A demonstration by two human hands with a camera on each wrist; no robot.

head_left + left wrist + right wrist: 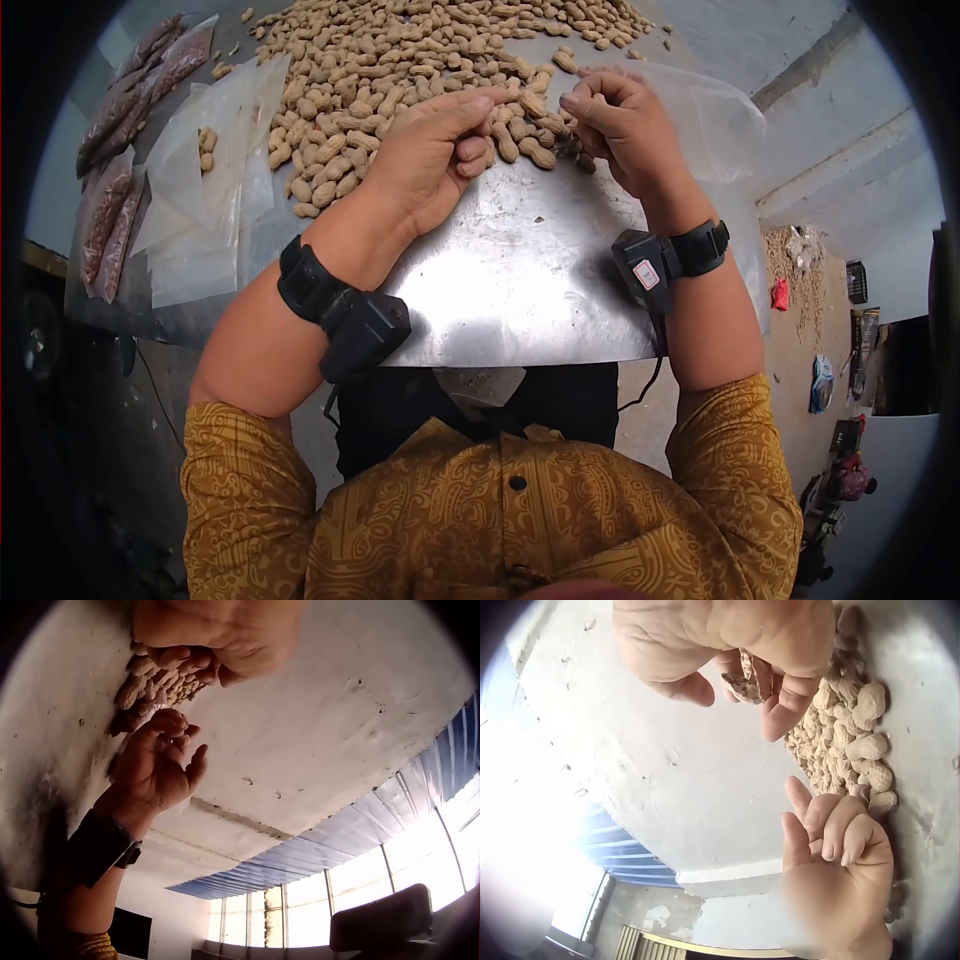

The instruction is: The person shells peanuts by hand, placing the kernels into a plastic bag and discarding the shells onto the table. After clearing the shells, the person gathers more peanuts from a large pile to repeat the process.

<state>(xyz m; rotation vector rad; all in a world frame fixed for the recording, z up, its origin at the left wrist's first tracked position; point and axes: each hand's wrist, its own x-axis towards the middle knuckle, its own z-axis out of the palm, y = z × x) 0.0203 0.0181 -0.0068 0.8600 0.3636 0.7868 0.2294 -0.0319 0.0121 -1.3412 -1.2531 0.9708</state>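
Observation:
A large heap of unshelled peanuts (400, 60) spreads over the shiny metal table (500, 260). My left hand (430, 150) is at the near edge of the heap, its index finger and thumb extended and the other fingers loosely bent. Nothing shows in its grasp in the right wrist view. My right hand (630, 125) is raised opposite, just right of the nearest peanuts. In the right wrist view, its curled fingers hold reddish, white-speckled peanut kernels (744, 684), partly hidden by the palm.
Clear plastic bags (215, 190) lie left of the heap, a couple of peanuts on them. Filled bags of reddish kernels (110, 225) are stacked at the far left. Another clear bag (710, 115) lies behind my right hand. The table's front edge is close to my body.

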